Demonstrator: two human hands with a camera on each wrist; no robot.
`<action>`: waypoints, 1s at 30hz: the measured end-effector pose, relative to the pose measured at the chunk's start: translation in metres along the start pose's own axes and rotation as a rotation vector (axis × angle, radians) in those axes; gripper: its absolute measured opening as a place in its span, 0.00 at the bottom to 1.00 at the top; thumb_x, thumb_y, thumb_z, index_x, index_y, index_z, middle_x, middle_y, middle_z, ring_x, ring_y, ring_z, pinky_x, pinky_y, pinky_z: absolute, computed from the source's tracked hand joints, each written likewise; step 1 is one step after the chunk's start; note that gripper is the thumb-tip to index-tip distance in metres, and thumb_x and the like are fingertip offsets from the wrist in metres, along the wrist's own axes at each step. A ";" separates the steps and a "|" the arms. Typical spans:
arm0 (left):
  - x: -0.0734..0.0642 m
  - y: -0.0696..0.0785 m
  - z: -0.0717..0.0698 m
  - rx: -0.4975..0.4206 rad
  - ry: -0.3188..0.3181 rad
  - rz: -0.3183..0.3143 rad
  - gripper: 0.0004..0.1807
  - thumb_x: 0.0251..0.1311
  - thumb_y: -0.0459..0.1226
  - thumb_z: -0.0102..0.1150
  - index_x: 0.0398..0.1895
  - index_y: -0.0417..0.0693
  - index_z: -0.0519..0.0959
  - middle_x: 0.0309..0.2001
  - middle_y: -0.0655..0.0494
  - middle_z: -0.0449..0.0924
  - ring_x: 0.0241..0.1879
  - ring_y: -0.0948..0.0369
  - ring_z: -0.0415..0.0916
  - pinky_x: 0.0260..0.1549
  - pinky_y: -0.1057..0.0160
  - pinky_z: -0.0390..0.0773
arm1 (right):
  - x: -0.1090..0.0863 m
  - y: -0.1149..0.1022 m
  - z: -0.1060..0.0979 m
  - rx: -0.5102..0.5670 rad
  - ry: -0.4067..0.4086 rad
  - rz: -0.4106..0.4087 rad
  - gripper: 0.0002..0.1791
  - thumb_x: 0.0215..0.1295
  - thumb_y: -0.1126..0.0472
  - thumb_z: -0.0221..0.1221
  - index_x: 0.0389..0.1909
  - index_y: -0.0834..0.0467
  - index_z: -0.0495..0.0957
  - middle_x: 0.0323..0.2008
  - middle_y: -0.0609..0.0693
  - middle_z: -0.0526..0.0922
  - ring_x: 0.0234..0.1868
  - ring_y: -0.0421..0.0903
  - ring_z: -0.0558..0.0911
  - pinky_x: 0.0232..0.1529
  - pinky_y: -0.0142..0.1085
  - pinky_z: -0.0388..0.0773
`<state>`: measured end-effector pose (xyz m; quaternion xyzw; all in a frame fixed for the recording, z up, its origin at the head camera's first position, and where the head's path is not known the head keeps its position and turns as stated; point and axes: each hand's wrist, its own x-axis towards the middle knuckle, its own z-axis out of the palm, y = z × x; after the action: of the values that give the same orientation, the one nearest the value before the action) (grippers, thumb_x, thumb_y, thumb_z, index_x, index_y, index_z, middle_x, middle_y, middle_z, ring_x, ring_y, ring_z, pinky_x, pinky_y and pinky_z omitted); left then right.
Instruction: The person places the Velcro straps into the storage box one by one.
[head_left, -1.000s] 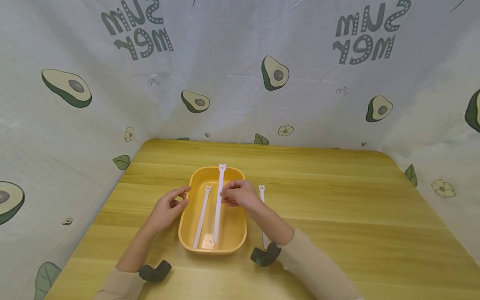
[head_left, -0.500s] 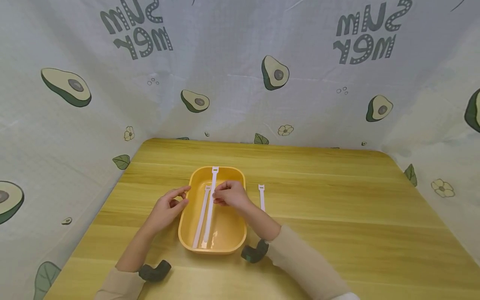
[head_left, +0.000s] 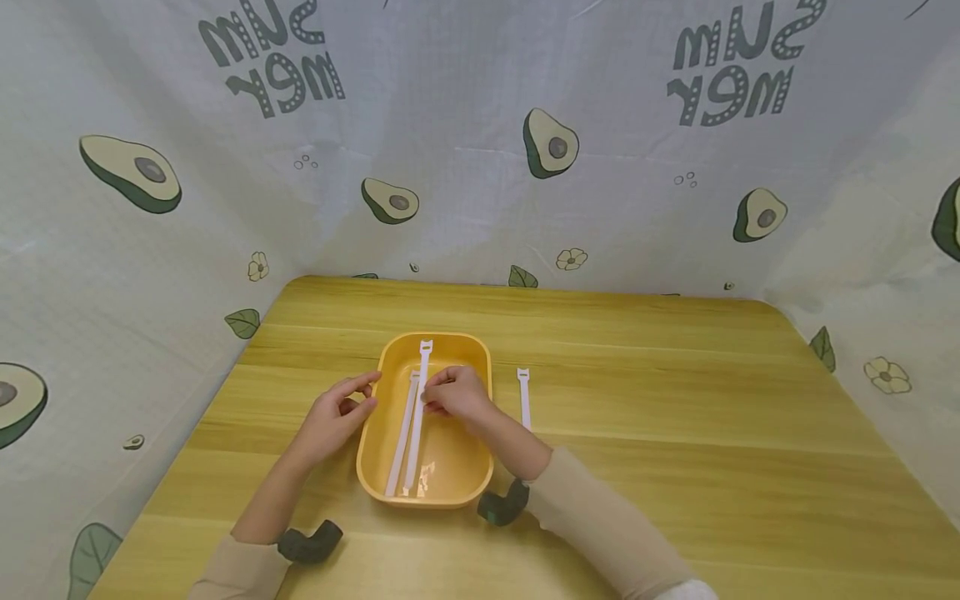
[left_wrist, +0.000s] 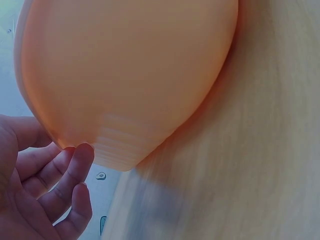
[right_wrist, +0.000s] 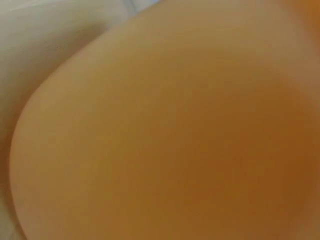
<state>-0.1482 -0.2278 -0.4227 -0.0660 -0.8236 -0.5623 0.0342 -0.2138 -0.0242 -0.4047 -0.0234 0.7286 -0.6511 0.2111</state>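
Note:
A yellow plastic tray (head_left: 457, 467) stands on the table. My left hand (head_left: 337, 421) holds its left rim; in the left wrist view, curled fingers (left_wrist: 80, 167) touch the outer wall. My right hand (head_left: 459, 393) is over the tray and pinches a white cable tie (head_left: 416, 437) with a slotted head. The tie lies lengthwise above the tray floor, head toward the far rim. Just left of it, another white cable tie (head_left: 399, 450) lies in the tray. The right wrist view shows mostly the blurred tray wall (right_wrist: 150, 125), with the right hand out of sight.
Right of the tray a further white cable tie (head_left: 523, 396) lies on the wood-grain table (head_left: 675, 417), partly hidden by my right forearm. Dark curved pieces (head_left: 311, 543) sit at both wrists. A curtain (head_left: 465, 125) printed with avocados hangs around the table's back and sides.
My right hand has moved left with the cable tie, bringing it close beside the one in the tray, and the tie's head now sits inside the far rim. My left hand has stayed put.

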 end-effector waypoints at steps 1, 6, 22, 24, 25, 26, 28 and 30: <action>0.000 0.000 0.000 0.000 0.000 0.002 0.21 0.68 0.31 0.55 0.62 0.31 0.72 0.42 0.43 0.69 0.19 0.67 0.58 0.21 0.71 0.64 | 0.000 0.000 0.000 -0.006 0.002 0.004 0.03 0.55 0.76 0.61 0.29 0.67 0.77 0.22 0.53 0.80 0.19 0.41 0.80 0.24 0.30 0.79; 0.000 0.001 0.000 -0.002 0.003 0.013 0.20 0.68 0.30 0.55 0.62 0.30 0.72 0.42 0.43 0.70 0.19 0.67 0.58 0.21 0.71 0.64 | 0.001 0.001 0.002 -0.046 0.020 0.029 0.05 0.56 0.76 0.61 0.26 0.65 0.77 0.22 0.53 0.79 0.19 0.41 0.79 0.25 0.31 0.80; -0.002 0.001 -0.002 0.018 -0.003 0.018 0.21 0.69 0.29 0.54 0.63 0.31 0.71 0.43 0.42 0.70 0.19 0.67 0.58 0.21 0.71 0.64 | 0.002 0.004 0.008 -0.261 0.089 0.071 0.07 0.50 0.77 0.61 0.20 0.65 0.77 0.13 0.53 0.78 0.13 0.40 0.76 0.14 0.27 0.71; -0.002 0.000 -0.002 0.022 -0.002 0.018 0.20 0.69 0.29 0.54 0.62 0.31 0.71 0.43 0.42 0.70 0.20 0.67 0.58 0.21 0.71 0.65 | 0.002 0.006 0.008 -0.275 0.099 0.088 0.08 0.48 0.78 0.61 0.19 0.64 0.77 0.12 0.52 0.77 0.12 0.40 0.75 0.14 0.27 0.71; -0.002 0.000 -0.002 0.024 -0.002 0.018 0.20 0.69 0.29 0.54 0.62 0.31 0.71 0.43 0.43 0.70 0.20 0.67 0.58 0.21 0.71 0.65 | 0.002 0.006 0.008 -0.284 0.104 0.093 0.08 0.47 0.78 0.61 0.19 0.64 0.76 0.12 0.52 0.77 0.12 0.40 0.75 0.14 0.26 0.71; -0.002 0.000 -0.001 0.025 -0.002 0.019 0.20 0.69 0.29 0.54 0.62 0.31 0.71 0.43 0.43 0.70 0.20 0.67 0.59 0.21 0.71 0.65 | 0.003 0.007 0.007 -0.292 0.111 0.096 0.08 0.47 0.78 0.61 0.18 0.64 0.76 0.11 0.52 0.77 0.11 0.40 0.75 0.13 0.27 0.71; -0.002 -0.001 -0.001 0.028 -0.001 0.020 0.20 0.68 0.29 0.54 0.62 0.31 0.71 0.43 0.43 0.69 0.20 0.67 0.59 0.21 0.71 0.65 | 0.003 0.008 0.007 -0.318 0.121 0.101 0.08 0.46 0.78 0.62 0.17 0.64 0.76 0.10 0.51 0.76 0.11 0.40 0.75 0.12 0.26 0.70; -0.002 -0.001 0.000 0.030 0.000 0.019 0.20 0.68 0.29 0.54 0.62 0.31 0.72 0.42 0.43 0.69 0.20 0.67 0.59 0.21 0.71 0.64 | 0.003 0.008 0.007 -0.349 0.127 0.102 0.09 0.46 0.77 0.62 0.17 0.63 0.77 0.10 0.51 0.77 0.10 0.40 0.75 0.12 0.26 0.70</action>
<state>-0.1463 -0.2286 -0.4240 -0.0732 -0.8314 -0.5494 0.0404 -0.2126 -0.0303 -0.4142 0.0184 0.8426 -0.5034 0.1903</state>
